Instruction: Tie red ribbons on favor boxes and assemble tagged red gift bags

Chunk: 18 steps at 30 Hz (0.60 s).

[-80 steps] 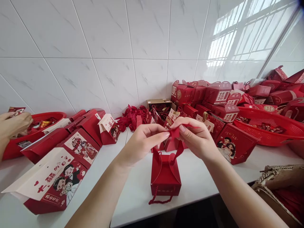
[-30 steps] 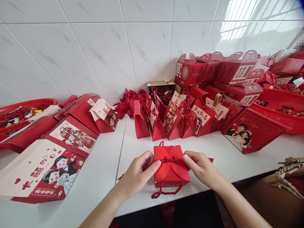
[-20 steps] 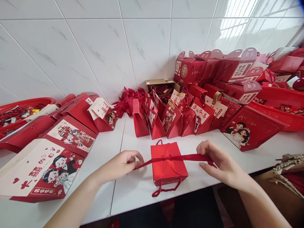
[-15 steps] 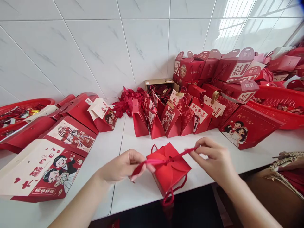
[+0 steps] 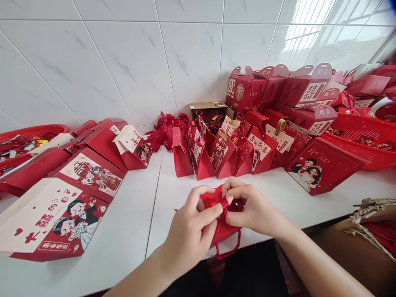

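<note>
A red gift box [image 5: 224, 233] with a twisted red cord handle [image 5: 230, 250] stands near the table's front edge, its top largely covered by my hands. Over that top, my left hand [image 5: 198, 222] is closed with its fingertips on a dark red ribbon [image 5: 225, 205]. My right hand [image 5: 247, 206] pinches the same ribbon from the other side. The fingers of the two hands almost meet, and the ribbon is bent between them.
Small red gift boxes [image 5: 224, 154] stand in a row behind, beside a ribbon heap [image 5: 168, 128]. Larger printed boxes [image 5: 66, 218] fill the left; stacked boxes [image 5: 309, 88] and a red basket [image 5: 349, 123] are at right. The tiled wall [image 5: 130, 53] closes off the back.
Both hands have come together over the box from its two sides. The ribbon, stretched straight before, is now bent between the fingers.
</note>
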Motion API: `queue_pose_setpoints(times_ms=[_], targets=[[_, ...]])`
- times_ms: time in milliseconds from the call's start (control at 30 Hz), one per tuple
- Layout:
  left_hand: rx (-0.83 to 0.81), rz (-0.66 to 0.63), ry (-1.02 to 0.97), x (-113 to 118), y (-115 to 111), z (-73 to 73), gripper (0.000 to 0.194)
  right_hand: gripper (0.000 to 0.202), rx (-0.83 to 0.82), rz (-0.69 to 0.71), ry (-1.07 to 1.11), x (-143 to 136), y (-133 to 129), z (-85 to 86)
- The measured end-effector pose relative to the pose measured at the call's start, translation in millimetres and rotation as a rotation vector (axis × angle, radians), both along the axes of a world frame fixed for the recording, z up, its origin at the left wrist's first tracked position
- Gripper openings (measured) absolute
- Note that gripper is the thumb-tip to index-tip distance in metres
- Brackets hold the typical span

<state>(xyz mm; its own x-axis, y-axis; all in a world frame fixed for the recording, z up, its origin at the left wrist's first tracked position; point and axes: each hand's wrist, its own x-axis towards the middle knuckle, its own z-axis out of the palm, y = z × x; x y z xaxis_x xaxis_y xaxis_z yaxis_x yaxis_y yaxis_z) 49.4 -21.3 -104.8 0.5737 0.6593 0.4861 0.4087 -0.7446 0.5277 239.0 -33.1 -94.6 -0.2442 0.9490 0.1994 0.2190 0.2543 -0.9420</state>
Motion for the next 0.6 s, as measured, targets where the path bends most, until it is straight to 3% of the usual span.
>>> queue_pose_setpoints(times_ms=[133,233,300,467,533,600], targets=[[-0.102,-0.23,0.026,-7.6,15.1,8.8,0.034,0.019,-0.017,0.068,-0.085,1.8,1.8,3.8],[-0.071,-0.253,-0.058,-7.7,23.1,12.7,0.028,0.015,-0.048,0.108,-0.118,1.9,2.5,8.2],[-0.013,-0.213,-0.084,-10.8,26.8,11.9,0.024,0.014,-0.052,0.094,-0.154,4.0,1.6,10.2],[0.155,0.104,0.052,-38.7,33.9,5.9,0.021,0.017,0.011,-0.019,-0.345,19.7,-2.1,7.1],[0.148,0.149,0.137,-50.2,35.2,5.8,0.02,0.016,0.013,-0.031,-0.393,25.4,-2.5,4.2],[0.05,0.111,0.168,-57.6,36.1,7.7,0.019,0.015,0.012,-0.026,-0.401,28.4,-2.5,2.5]])
